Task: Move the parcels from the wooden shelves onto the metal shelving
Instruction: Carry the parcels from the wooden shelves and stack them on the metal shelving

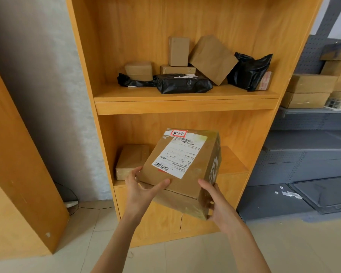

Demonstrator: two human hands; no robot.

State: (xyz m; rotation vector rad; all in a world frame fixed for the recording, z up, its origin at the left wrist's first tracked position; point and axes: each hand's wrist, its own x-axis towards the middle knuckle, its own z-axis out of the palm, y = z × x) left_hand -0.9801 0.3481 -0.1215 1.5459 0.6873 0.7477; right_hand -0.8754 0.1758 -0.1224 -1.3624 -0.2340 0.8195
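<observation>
So right now the labelled box point(182, 170) is off the wooden shelf unit point(185, 107), held tilted in the air just in front of its lower shelf. Left hand point(141, 189) has the near-left corner, thumb up on the top face and fingers round the edge. Right hand point(218, 201) is wrapped round the near-right corner, fingers underneath where I can't really see them. Both look like firm holds, nothing loose.

Still on the wooden shelf unit: a smaller taped box point(131, 161) on the lower shelf, just behind and left of the held one, plus a pile on the upper shelf, several brown boxes point(178, 52) and some black poly bags point(182, 83).

I'd say this is the carry step, pick done, drop-off not yet. The metal shelving point(307, 123) sits right of the wooden shelf unit and already has cartons point(311, 83) stacked on an upper level, with the level below looking bare. Next move needs a turn to the right, levelling the box, and sliding it onto a free patch without knocking those cartons
</observation>
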